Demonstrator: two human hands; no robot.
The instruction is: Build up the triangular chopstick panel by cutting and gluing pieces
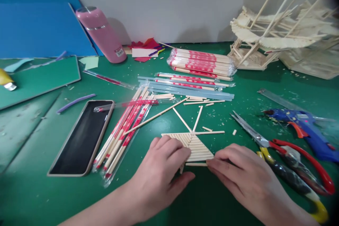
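Observation:
A small panel of glued wooden sticks (198, 152) lies on the green table, with two thin sticks spreading out above its long top stick. Curled over the panel's left part is my left hand (166, 169), its fingers pressing on it and its thumb held apart below. A short stick end pokes out beneath those fingers. My right hand (243, 173) pinches the right end of a short wooden stick (196, 164) just below the panel's lower edge, almost parallel to it. Its fingertips are close to the panel's lower right corner.
Wrapped chopsticks (127, 130) and a phone (82, 137) lie left; a chopstick bundle (201, 61) and glue sticks (185, 91) lie behind. Scissors (265, 143), other yellow-handled cutters (291, 176) and a blue glue gun (302, 123) are right. A pink flask (103, 37) and stick model (278, 35) stand behind.

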